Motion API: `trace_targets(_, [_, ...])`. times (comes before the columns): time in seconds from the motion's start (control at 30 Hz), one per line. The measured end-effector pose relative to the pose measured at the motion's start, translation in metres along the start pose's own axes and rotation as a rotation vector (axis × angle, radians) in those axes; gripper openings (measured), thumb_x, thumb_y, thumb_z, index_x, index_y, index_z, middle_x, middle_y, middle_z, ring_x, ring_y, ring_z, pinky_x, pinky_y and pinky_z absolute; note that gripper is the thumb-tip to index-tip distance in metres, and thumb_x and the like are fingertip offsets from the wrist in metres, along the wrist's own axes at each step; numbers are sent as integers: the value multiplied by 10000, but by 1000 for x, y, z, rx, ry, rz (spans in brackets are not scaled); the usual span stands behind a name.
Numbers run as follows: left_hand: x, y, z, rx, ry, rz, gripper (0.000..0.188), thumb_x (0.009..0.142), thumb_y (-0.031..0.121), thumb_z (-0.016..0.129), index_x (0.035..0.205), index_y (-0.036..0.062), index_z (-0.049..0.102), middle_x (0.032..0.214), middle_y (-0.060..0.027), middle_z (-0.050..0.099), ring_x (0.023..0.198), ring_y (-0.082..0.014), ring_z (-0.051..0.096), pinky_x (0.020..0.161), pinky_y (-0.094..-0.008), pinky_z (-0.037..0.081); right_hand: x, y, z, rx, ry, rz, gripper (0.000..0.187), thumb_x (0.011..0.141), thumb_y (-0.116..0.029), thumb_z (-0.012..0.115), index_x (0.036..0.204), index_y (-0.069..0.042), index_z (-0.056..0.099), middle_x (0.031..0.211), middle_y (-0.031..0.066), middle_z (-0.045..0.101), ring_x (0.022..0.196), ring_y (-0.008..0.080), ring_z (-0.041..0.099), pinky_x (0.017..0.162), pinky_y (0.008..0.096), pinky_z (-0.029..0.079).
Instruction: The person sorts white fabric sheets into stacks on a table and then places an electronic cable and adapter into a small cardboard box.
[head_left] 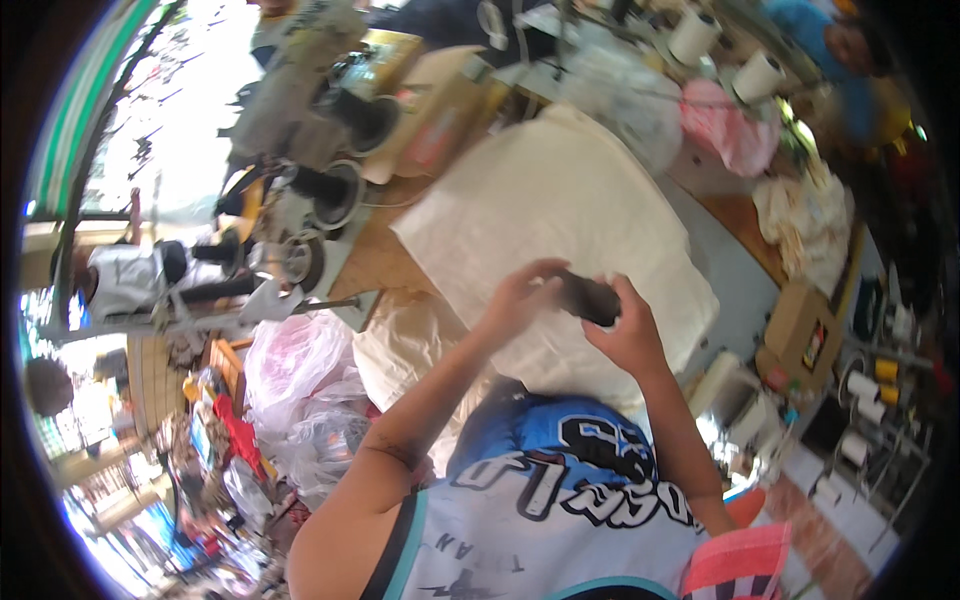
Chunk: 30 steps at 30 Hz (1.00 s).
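Observation:
A dark oblong object (592, 299), blurred and of a kind I cannot make out, is held in front of me above a cream cloth (560, 190). My right hand (632, 330) grips its right end between thumb and fingers. At the other end, my left hand (522, 303) has its bent fingers closed against the object; these fingers are slightly smeared. The cloth spreads over the table under both hands, and more cream fabric (405, 345) hangs at the near left.
Sewing machine parts with dark thread cones (365, 118) stand at the left. A cardboard box (440, 110) lies at the far side. Pink cloth (725, 125) and white thread cones (760, 75) are far right. Plastic bags (300, 370) fill the left; another box (800, 335) is right.

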<state>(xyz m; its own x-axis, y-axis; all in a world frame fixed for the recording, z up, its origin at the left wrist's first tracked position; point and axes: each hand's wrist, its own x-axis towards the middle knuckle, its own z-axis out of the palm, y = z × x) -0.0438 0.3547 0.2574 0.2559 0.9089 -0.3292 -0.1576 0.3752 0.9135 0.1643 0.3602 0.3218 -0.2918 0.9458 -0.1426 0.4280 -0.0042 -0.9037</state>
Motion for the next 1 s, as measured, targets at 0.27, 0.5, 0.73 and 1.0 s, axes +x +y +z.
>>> trace_targets(0.27, [-91, -10, 48, 314, -249, 146, 674, 857, 219, 762, 1416, 66, 418, 1234, -95, 540, 960, -152, 613, 806, -276, 539, -95, 41, -24, 449, -141, 129, 542, 691, -34, 840, 1144, 11, 546, 1025, 100, 643, 966, 160, 636, 849, 290, 525])
trace_targets(0.5, [-192, -37, 128, 303, -11, -143, 602, 824, 156, 776, 1321, 72, 448, 1229, -152, 562, 1071, -197, 601, 877, -316, 508, -163, 70, -36, 568, -352, 27, 500, 734, 35, 802, 1162, -10, 548, 1047, 83, 645, 952, 155, 632, 804, 286, 554])
trace_targets(0.73, [-252, -63, 127, 100, 13, -64, 856, 791, 174, 811, 1468, 131, 288, 1343, -213, 502, 1196, -277, 552, 980, -371, 472, -191, 82, -1, 803, -523, -27, 523, 769, 69, 761, 1235, -17, 540, 1076, 88, 635, 971, 168, 632, 841, 301, 561])
trace_targets(1.0, [-251, -201, 71, 932, -135, -950, 867, 912, 725, 360, 1199, -57, 600, 1075, -267, 661, 1010, -369, 651, 909, -460, 482, -187, 148, -23, 977, 72, 336, 286, 850, -65, 650, 1105, -65, 521, 1044, 87, 609, 910, 221, 638, 748, 404, 581])
